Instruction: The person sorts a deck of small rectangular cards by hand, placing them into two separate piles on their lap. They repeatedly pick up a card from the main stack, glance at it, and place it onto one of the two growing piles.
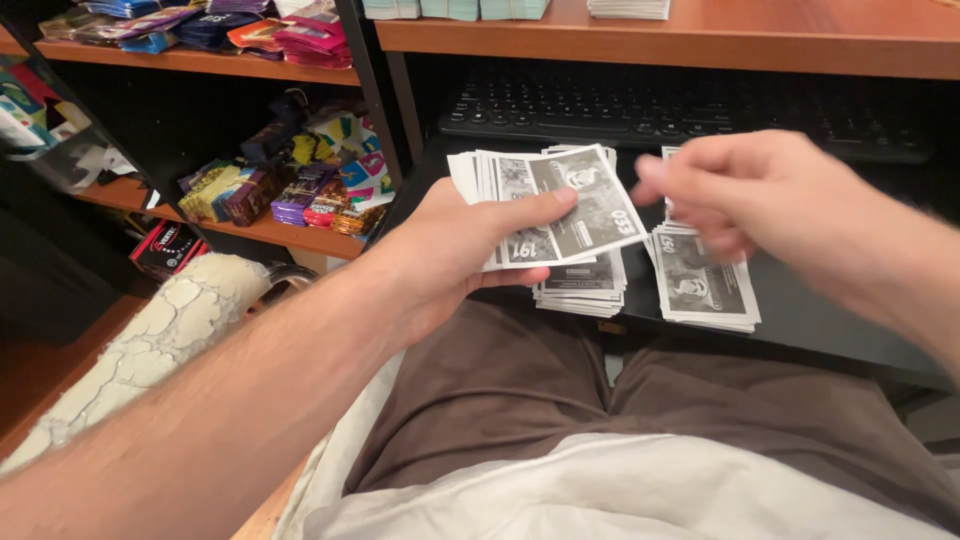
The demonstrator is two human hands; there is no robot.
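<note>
My left hand (455,245) grips a fanned bundle of black-and-white printed cards (560,205), thumb pressed across the top one. My right hand (760,190) hovers just to the right of the bundle, blurred, fingers loosely curled with nothing visibly in them. Below the hands, two stacks of the same cards lie on a black pull-out shelf (820,320): one stack (585,285) under the held bundle, another stack (705,285) beneath my right hand.
A black keyboard (640,110) lies at the back of the shelf under a wooden desktop (700,40). Shelves at left hold colourful packets (300,185). A chair armrest with cracked covering (170,330) is by my left arm. My lap in brown trousers fills the foreground.
</note>
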